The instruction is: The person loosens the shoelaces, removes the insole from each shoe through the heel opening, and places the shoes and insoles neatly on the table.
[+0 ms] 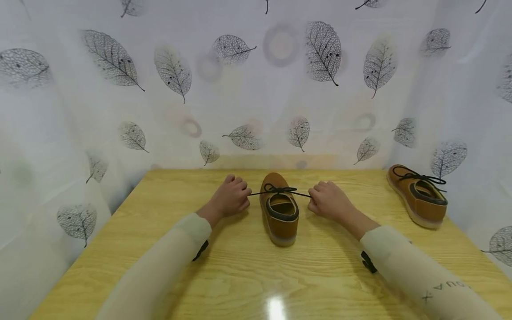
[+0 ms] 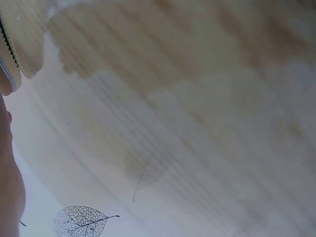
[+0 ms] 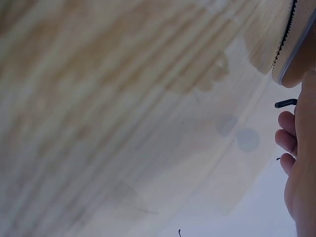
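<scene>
A brown shoe (image 1: 282, 224) with a dark collar stands mid-table, its toe pointing away from me. Across its top lies a black shoelace (image 1: 278, 190) with loops and a crossing at the middle. To the shoe's left, my left hand (image 1: 232, 196) pinches one stretch of the lace, drawn out straight. On the other side my right hand (image 1: 330, 201) holds the opposite stretch, also taut. In the right wrist view a dark lace tip (image 3: 285, 103) sticks out beside the curled fingers (image 3: 286, 139). The left wrist view catches only the edge of the left hand (image 2: 11, 182).
A second brown shoe (image 1: 430, 209), its black lace in a bow, stands at the table's right edge. The glossy wooden table (image 1: 240, 275) ends at a pale curtain (image 1: 256, 98) printed with leaves, which hangs behind it and at both sides.
</scene>
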